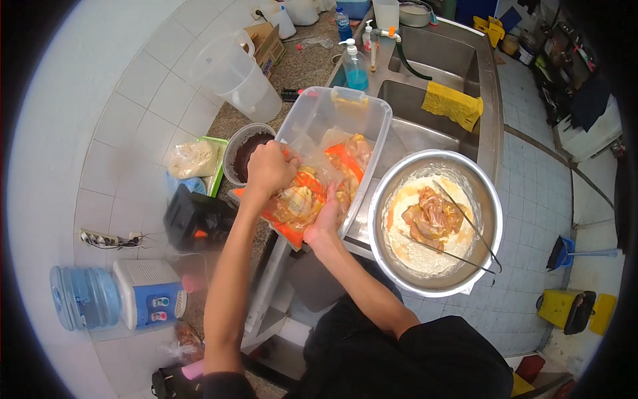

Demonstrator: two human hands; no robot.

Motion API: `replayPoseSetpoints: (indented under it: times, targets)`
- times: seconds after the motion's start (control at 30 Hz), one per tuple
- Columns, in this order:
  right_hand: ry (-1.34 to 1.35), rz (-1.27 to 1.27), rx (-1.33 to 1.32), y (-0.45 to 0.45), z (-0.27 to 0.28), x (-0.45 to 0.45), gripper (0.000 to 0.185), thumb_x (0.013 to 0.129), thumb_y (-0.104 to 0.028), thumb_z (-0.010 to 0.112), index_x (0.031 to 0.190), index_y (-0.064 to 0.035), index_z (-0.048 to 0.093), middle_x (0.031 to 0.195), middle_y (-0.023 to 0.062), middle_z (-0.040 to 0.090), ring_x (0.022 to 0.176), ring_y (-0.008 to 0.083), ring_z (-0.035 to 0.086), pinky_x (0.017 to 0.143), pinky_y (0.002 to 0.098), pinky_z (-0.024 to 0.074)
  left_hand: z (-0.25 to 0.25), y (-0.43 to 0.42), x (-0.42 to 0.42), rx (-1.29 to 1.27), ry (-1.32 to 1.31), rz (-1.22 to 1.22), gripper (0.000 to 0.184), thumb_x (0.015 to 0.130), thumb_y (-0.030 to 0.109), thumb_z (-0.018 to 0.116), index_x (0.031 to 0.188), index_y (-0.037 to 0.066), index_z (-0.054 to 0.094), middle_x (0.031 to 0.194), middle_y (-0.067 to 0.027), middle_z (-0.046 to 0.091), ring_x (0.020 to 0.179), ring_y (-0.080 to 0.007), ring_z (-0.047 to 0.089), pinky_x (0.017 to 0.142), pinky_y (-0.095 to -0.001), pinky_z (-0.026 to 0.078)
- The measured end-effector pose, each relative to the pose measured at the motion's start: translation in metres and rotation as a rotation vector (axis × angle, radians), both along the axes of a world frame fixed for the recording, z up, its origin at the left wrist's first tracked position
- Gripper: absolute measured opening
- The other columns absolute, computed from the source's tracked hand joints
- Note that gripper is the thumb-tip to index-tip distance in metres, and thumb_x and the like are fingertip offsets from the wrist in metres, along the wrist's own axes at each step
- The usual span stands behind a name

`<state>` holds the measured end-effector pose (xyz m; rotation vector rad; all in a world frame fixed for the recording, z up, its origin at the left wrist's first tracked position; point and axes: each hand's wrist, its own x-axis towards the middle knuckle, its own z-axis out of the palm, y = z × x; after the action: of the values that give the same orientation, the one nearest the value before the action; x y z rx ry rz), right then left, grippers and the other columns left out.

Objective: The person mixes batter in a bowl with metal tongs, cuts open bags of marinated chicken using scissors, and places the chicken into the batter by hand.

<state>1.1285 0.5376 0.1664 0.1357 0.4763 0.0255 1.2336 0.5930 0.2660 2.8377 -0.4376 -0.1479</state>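
Left hand (pixel 269 169) fisted on and right hand (pixel 325 218) cupping 1 bag of meat (pixel 298 203), so grip full, over the clear tub's (pixel 381 136) near end, and I'd guess slick plastic could slide and spill if either hand slackens

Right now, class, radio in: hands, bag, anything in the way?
Left hand and right hand on bag. Bag partly hides tub. Metal bowl aside, nothing visibly blocking.

White square-tiled wall (pixel 149 90) left of the grip (pixel 271 167)
Beyond, speckled brown stone counter (pixel 309 70); right, pale grey-tiled floor (pixel 525 199).
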Motion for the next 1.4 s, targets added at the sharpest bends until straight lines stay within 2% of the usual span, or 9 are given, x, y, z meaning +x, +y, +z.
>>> replayPoseSetpoints:
  times: [0.43,0.53,0.83,0.93,1.03,1.07,1.23,1.33,1.4]
  targets:
    - [0.002,0.021,0.127,-0.002,-0.012,0.016,0.060,0.105,-0.055,0.026,0.145,-0.0141,0.044,0.144,0.0108,0.051,0.130,0.0332,0.052,0.109,0.0573,0.0395,0.003,-0.039,0.014,0.190,-0.126,-0.114,0.020,0.079,0.016,0.067,0.088,-0.002,0.072,0.089,-0.0260,0.070,0.086,-0.0414,0.070,0.080,-0.0481,0.057]
    - [0.016,0.040,0.089,-0.010,0.004,0.014,0.062,0.106,-0.051,0.018,0.149,-0.0123,0.039,0.150,0.0136,0.046,0.137,0.0359,0.045,0.111,0.0577,0.0370,-0.005,-0.041,0.023,0.194,-0.153,-0.142,0.019,0.075,0.019,0.069,0.082,0.001,0.074,0.082,-0.0262,0.070,0.082,-0.0427,0.070,0.077,-0.0492,0.057]
    - [-0.026,0.027,0.141,-0.010,-0.009,0.019,0.057,0.106,-0.047,0.023,0.146,-0.0115,0.043,0.147,0.0139,0.049,0.134,0.0351,0.049,0.111,0.0571,0.0385,-0.007,-0.052,0.024,0.238,-0.197,-0.139,0.021,0.076,0.018,0.068,0.080,-0.002,0.072,0.080,-0.0273,0.069,0.081,-0.0445,0.069,0.076,-0.0501,0.057]
    - [-0.017,0.035,0.107,-0.013,-0.003,0.017,0.057,0.105,-0.049,0.028,0.144,-0.0113,0.046,0.143,0.0129,0.052,0.130,0.0349,0.052,0.109,0.0564,0.0403,0.005,-0.052,0.017,0.274,-0.121,-0.100,0.018,0.077,0.013,0.069,0.087,-0.002,0.072,0.093,-0.0259,0.070,0.088,-0.0412,0.071,0.080,-0.0465,0.057]
    - [-0.026,0.068,-0.001,-0.030,0.015,0.010,0.057,0.103,-0.051,0.038,0.141,-0.0101,0.049,0.138,0.0117,0.057,0.126,0.0333,0.056,0.106,0.0541,0.0438,0.021,-0.032,0.002,0.133,-0.116,-0.058,0.019,0.079,0.020,0.071,0.086,0.003,0.075,0.091,-0.0235,0.071,0.085,-0.0410,0.070,0.078,-0.0477,0.057]
    - [-0.063,0.046,-0.041,-0.036,0.017,0.009,0.059,0.102,-0.053,0.040,0.140,-0.0097,0.049,0.138,0.0117,0.057,0.125,0.0319,0.057,0.105,0.0523,0.0450,0.018,-0.021,-0.003,0.014,-0.223,-0.126,0.020,0.081,0.024,0.073,0.088,0.006,0.077,0.085,-0.0212,0.071,0.080,-0.0392,0.070,0.074,-0.0478,0.055]
    - [-0.212,0.015,-0.240,-0.079,0.045,-0.025,0.060,0.101,-0.054,0.046,0.139,-0.0075,0.050,0.135,0.0126,0.059,0.122,0.0286,0.059,0.102,0.0485,0.0484,0.036,-0.042,-0.062,-0.541,-0.299,-0.062,0.017,0.085,0.019,0.074,0.092,0.003,0.078,0.078,-0.0202,0.072,0.068,-0.0344,0.070,0.064,-0.0390,0.053]
    - [-0.193,0.014,-0.412,-0.115,0.037,-0.058,0.064,0.102,-0.058,0.040,0.142,-0.0073,0.047,0.138,0.0139,0.057,0.125,0.0290,0.057,0.105,0.0484,0.0463,0.029,-0.070,-0.097,-0.747,-0.285,-0.076,0.018,0.089,0.014,0.071,0.095,-0.003,0.076,0.082,-0.0150,0.075,0.072,-0.0124,0.068,0.066,-0.0287,0.052]
    - [-0.156,0.048,-0.562,-0.145,0.032,-0.086,0.069,0.102,-0.060,0.037,0.146,-0.0074,0.041,0.143,0.0138,0.052,0.130,0.0291,0.052,0.108,0.0469,0.0433,0.005,-0.089,-0.111,-0.916,-0.209,-0.056,0.016,0.089,0.012,0.071,0.095,-0.002,0.076,0.082,-0.0150,0.075,0.071,-0.0154,0.070,0.066,-0.0294,0.052]
